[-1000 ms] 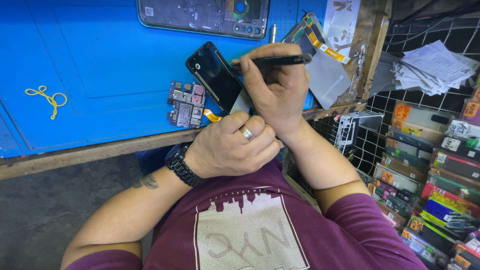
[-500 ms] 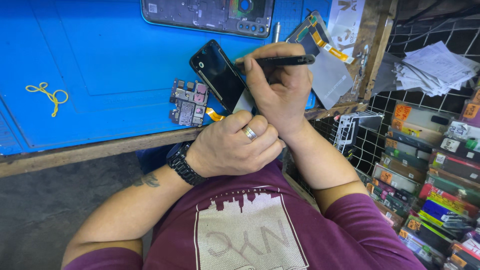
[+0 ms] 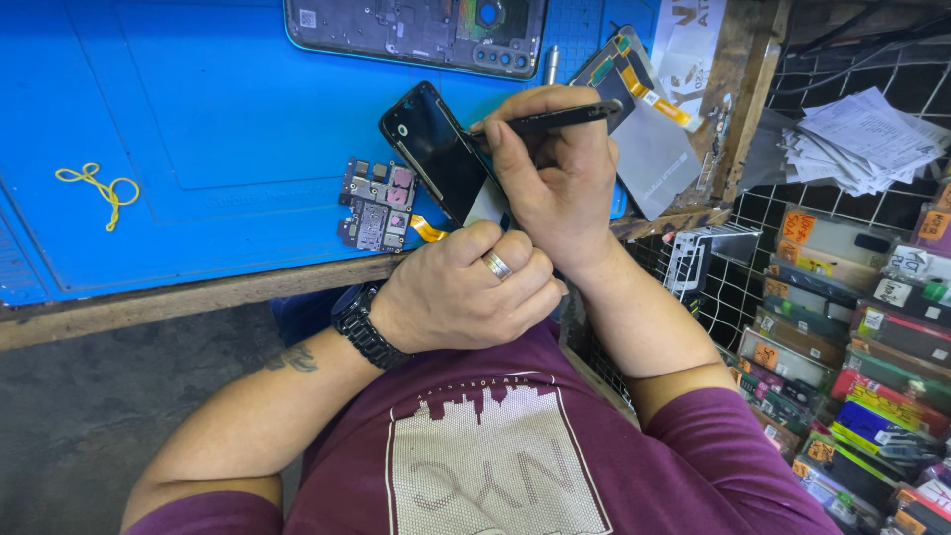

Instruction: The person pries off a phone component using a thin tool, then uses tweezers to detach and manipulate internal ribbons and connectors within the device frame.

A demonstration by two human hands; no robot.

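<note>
Fingers [image 3: 535, 149] of our right hand [image 3: 555, 188] are closed tight around a thin black tool [image 3: 555, 117], its tip set against the upper edge of a dark phone screen [image 3: 441, 154] that we hold tilted up over the near edge of the counter [image 3: 198, 297]. Our left hand [image 3: 466, 292], with a ring and a black wristwatch [image 3: 365, 327], has its fingers curled shut around the screen's lower end, though what exactly they pinch is hidden beneath them. We judge the step to be prying or scraping along the screen's rim, and any further stroke calls for a steady left-hand hold and light, shallow pressure so the tool does not slip off the glass. On the blue mat [image 3: 178, 119] a small circuit board [image 3: 378, 205] with an orange ribbon lies just beside the screen, an opened phone body [image 3: 416, 30] rests along the far edge, and a yellow rubber band [image 3: 99, 188] sits well apart to the left. As for containers, the wire rack [image 3: 852, 327] at our right holds rows of coloured flat packets, and a stack of papers [image 3: 862, 139] lies above it.
</note>
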